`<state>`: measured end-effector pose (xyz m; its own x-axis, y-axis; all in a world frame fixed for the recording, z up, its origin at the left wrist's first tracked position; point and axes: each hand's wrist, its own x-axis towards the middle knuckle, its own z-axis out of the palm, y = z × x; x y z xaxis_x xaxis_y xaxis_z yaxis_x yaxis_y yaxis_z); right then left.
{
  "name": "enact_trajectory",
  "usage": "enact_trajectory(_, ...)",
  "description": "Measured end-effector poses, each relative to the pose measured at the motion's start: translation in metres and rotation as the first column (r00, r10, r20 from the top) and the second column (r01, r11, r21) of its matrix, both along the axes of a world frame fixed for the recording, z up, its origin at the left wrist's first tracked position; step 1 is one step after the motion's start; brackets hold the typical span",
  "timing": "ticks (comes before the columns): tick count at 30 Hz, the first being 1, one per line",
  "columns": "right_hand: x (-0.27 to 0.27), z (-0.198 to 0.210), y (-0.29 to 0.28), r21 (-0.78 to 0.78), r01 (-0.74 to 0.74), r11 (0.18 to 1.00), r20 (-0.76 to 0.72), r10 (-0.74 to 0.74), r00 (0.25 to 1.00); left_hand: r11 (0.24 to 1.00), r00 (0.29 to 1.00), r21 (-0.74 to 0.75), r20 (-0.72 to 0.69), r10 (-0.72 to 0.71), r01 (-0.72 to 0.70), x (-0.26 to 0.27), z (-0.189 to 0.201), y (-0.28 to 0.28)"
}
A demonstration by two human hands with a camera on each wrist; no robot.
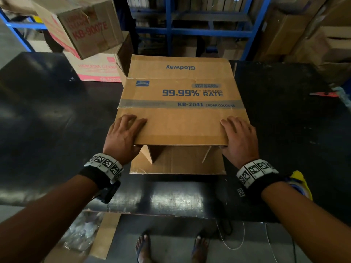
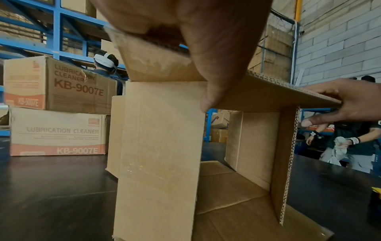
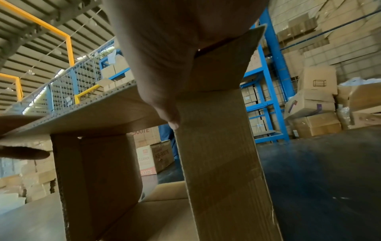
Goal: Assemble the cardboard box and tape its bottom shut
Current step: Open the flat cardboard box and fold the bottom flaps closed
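Note:
A brown cardboard box (image 1: 180, 95) printed "99.99% RATE" lies on its side on the black table (image 1: 47, 120), opened into a tube with its end toward me. My left hand (image 1: 124, 132) holds the left end of the near top flap, fingers on top and thumb (image 2: 214, 68) underneath. At the flap's right end my right hand (image 1: 239, 136) grips the same way, its thumb (image 3: 163, 81) against the side flap. The side flaps (image 2: 160, 146) stand upright and the bottom flap (image 1: 176, 164) lies flat on the table. The box (image 3: 222, 163) is hollow inside. No tape roll is plainly seen.
Two "KB-9007E" cartons (image 1: 85, 31) are stacked at the back left of the table. A red cutter (image 1: 322, 94) lies far right, and a yellow object (image 1: 302, 184) sits by my right wrist. Blue shelving (image 1: 190, 31) stands behind. Other people (image 2: 350, 146) work nearby.

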<state>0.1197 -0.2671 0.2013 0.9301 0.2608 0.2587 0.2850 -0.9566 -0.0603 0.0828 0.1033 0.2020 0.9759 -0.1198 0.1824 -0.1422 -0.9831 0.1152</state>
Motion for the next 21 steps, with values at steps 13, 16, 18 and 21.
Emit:
enact_trajectory(13,-0.117,-0.041,-0.046,0.314,0.052,0.948,-0.068,-0.032,0.997,0.955,0.998,-0.290,-0.011,-0.060,0.055,-0.112,-0.032,0.001)
enact_trajectory(16,-0.106,-0.085,-0.055,0.286,0.208,0.935,-0.344,-0.102,0.933,0.951,0.961,-0.297,-0.276,-0.003,-0.083,-0.109,-0.086,0.014)
enact_trajectory(18,-0.085,-0.109,-0.053,0.235,0.298,0.925,-0.477,-0.158,0.865,0.948,0.916,-0.262,-0.397,0.064,-0.180,-0.093,-0.115,0.019)
enact_trajectory(21,-0.048,-0.139,-0.044,0.159,0.371,0.915,-0.590,-0.213,0.779,0.929,0.831,-0.185,-0.526,0.182,-0.321,-0.057,-0.146,0.021)
